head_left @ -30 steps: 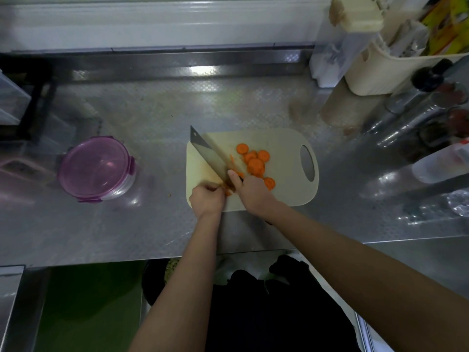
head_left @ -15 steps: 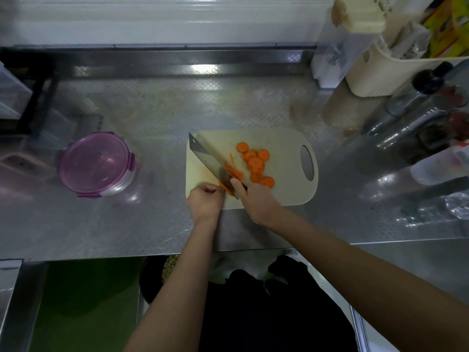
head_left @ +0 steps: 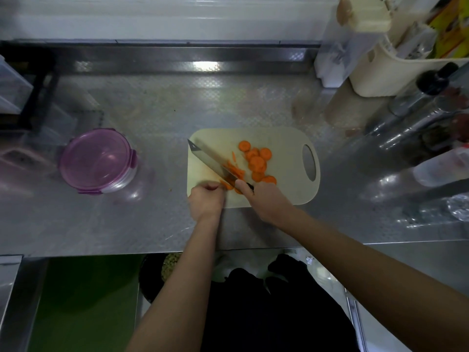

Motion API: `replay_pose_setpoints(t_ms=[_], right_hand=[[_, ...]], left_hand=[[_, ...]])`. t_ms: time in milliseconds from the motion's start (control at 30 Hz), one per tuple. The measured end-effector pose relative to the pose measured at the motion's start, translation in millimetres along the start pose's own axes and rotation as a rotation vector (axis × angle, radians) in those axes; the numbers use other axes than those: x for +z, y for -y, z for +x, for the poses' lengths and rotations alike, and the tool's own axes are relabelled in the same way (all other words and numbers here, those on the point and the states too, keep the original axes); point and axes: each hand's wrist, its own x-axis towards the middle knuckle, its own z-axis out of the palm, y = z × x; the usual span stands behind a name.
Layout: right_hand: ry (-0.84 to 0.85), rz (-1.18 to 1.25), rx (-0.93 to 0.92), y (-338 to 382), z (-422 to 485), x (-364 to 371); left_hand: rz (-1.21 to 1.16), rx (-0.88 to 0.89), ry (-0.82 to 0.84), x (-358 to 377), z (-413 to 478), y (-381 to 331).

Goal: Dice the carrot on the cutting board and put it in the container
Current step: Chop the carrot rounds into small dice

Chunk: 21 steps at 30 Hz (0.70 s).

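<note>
Right hand (head_left: 264, 199) grips the knife (head_left: 213, 161), blade among carrot strips (head_left: 235, 171) on the cutting board (head_left: 284, 189); I see the left hand (head_left: 205, 200) curled, pinning a carrot piece (head_left: 224, 184) beside it. Lidded container (head_left: 97, 160) sits well left; the yellow packet's (head_left: 449, 24) print is too blurred to read.

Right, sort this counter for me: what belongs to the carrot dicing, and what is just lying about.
In the job:
carrot slices
carrot strips
knife
cutting board
purple-lidded container

Lying about:
cream basket
dark-capped bottle
clear bottle at the right edge
</note>
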Motion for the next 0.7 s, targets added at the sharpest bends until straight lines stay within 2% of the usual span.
replay_pose_setpoints(t_ms=[33, 100, 200, 300, 500, 567, 633, 700], right_hand=[[-0.006, 0.174, 0.033, -1, -1, 1], [-0.033, 0.266, 0.042, 0, -1, 2], [-0.024, 0.192, 0.023, 1, -2, 0], [-0.019, -0.017, -0.103, -1, 2, 2], [-0.043, -0.158, -0.123, -4, 7, 4], [-0.003, -0.165, -0.102, -6, 10, 3], [0.034, -0.065, -0.02, -2, 10, 0], [0.005, -0.037, 0.002, 4, 9, -3]], left_hand=[[0.003, -0.001, 0.0, 0, 0, 0], [0.005, 0.009, 0.003, -1, -1, 0], [-0.007, 0.016, 0.011, -1, -1, -1], [0.008, 0.019, 0.011, -1, -1, 0], [-0.013, 0.0, 0.037, -2, 1, -1], [-0.012, -0.008, 0.034, -2, 2, -2], [-0.01, -0.006, 0.037, -2, 2, -2], [-0.02, -0.011, 0.047, -2, 5, -2]])
